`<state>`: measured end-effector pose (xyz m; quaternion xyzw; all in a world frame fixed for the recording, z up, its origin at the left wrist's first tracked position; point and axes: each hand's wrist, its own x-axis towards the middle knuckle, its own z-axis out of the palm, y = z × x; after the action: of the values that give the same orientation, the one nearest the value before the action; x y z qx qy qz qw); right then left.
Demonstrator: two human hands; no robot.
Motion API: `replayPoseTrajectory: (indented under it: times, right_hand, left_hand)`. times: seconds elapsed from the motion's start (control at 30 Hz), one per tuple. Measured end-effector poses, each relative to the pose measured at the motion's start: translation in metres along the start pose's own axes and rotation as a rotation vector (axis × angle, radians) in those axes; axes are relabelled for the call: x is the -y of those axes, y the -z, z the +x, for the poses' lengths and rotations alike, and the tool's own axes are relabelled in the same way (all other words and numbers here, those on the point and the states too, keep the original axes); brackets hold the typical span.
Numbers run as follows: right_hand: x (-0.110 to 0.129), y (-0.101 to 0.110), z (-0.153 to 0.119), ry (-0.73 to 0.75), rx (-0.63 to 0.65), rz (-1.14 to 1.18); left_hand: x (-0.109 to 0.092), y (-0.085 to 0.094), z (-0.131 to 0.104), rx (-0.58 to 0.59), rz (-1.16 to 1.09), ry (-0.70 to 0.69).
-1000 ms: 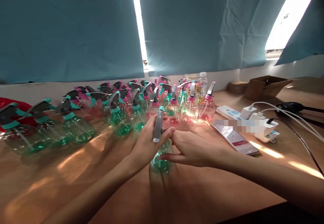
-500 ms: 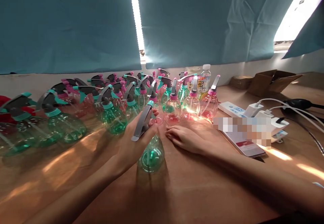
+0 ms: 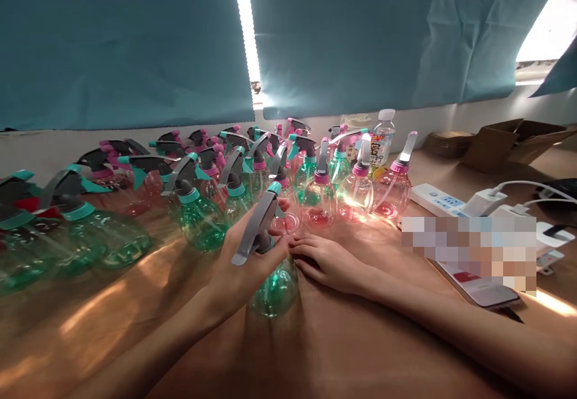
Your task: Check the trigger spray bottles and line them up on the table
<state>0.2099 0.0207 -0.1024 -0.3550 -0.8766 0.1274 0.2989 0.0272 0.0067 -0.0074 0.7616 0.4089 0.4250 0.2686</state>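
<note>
My left hand (image 3: 246, 261) is wrapped round the neck of a green spray bottle (image 3: 274, 294) with a grey trigger and teal nozzle. The bottle stands on the brown table (image 3: 360, 351). Beside it, my right hand (image 3: 327, 264) rests low with its fingers curled, the fingertips close to the left thumb and the bottle; whether they grip anything is hidden. Just behind the hands stand a pink spray bottle (image 3: 319, 201) and a green spray bottle (image 3: 201, 219) among several others.
Several green bottles (image 3: 119, 240) stand at the left. To the right are a phone (image 3: 484, 288), a power strip (image 3: 435, 201) with white plugs and cables, and an open cardboard box (image 3: 491, 146). A clear drink bottle (image 3: 384, 137) stands at the back.
The view has shifted slightly, so objects on the right appear farther right. My right hand is now closer to my left hand and the held bottle.
</note>
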Motion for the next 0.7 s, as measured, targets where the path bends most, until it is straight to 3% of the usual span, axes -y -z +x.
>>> replayPoseTrajectory:
  times: [0.37, 0.7]
  right_hand:
    - [-0.001, -0.004, 0.0, -0.05, 0.001, 0.031]
    - [-0.002, -0.006, -0.002, -0.04, 0.01, 0.002]
  left_hand:
    - [0.004, 0.004, 0.001, 0.051, -0.002, 0.019]
    - [-0.005, 0.011, -0.002, 0.108, 0.041, -0.025]
